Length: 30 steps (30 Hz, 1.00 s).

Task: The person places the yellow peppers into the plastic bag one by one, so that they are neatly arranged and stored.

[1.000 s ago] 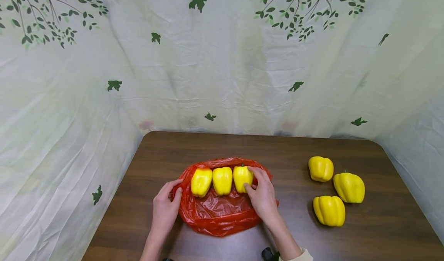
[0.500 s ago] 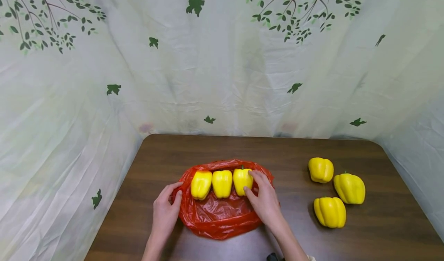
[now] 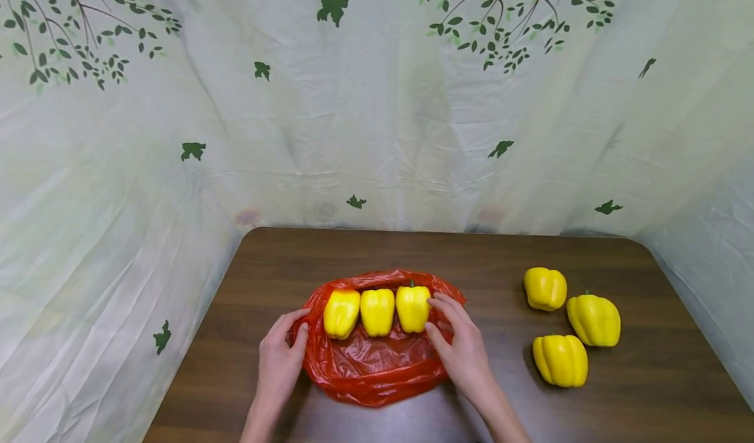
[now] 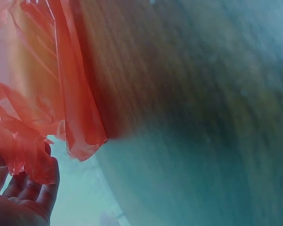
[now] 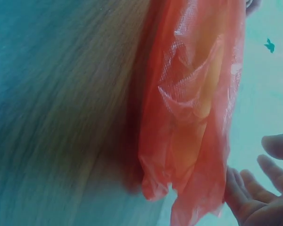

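A red plastic bag (image 3: 385, 371) lies with its mouth spread wide. Inside, toward its far side, a left bell pepper (image 3: 341, 314), a middle bell pepper (image 3: 377, 312) and a right bell pepper (image 3: 413, 309) stand in a row, all yellow. My left hand (image 3: 281, 354) holds the bag's left rim; the left wrist view shows thin red film (image 4: 26, 146) between thumb and fingers. Over the bag's right side, my right hand (image 3: 465, 348) has its fingers spread beside the right pepper, with a small gap to it. Nothing sits in that hand in the right wrist view.
On the brown wooden table (image 3: 283, 253), to the right, are three more yellow bell peppers: a far one (image 3: 544, 288), a rightmost one (image 3: 593, 320) and a near one (image 3: 560, 360). A pale leaf-patterned cloth (image 3: 377, 103) hangs behind the table and at its sides.
My right hand has let go of the right pepper and drawn slightly to the right, its fingers spreading. The left hand stays at the bag's rim.
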Motion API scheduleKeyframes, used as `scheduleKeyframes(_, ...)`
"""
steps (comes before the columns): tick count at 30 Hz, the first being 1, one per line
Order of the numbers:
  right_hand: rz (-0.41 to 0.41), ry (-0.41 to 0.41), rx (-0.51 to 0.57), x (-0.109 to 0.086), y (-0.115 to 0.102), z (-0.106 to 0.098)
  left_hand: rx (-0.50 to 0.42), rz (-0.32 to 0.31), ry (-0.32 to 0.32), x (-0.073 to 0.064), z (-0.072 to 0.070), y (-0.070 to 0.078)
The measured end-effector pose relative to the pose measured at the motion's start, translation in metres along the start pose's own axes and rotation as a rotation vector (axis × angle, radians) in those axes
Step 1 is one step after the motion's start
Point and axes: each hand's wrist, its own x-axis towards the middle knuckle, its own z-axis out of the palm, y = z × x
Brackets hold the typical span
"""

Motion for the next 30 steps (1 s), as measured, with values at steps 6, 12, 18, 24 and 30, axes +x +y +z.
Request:
scheduleKeyframes(6,-0.032,0.015,0.037,-0.01,0.0,-0.01,0.004,0.012,0.004,-0.001,-0.001,0.001)
scheduleKeyframes(12,-0.037,0.035,0.054,-0.018,0.002,-0.018,0.012,0.013,0.002,-0.002,0.0,0.0)
scheduleKeyframes(18,-0.069,0.067,0.047,-0.023,0.008,-0.026,0.015,0.023,0.02,0.0,0.0,0.001)
scheduleKeyframes(24,-0.075,0.103,0.041,-0.028,0.012,-0.037,0.014,0.014,0.009,-0.001,0.0,0.001)
scheduleKeyframes(30,0.0,0.123,0.003,-0.036,0.016,-0.047,0.017,0.017,0.009,-0.001,0.001,0.001)
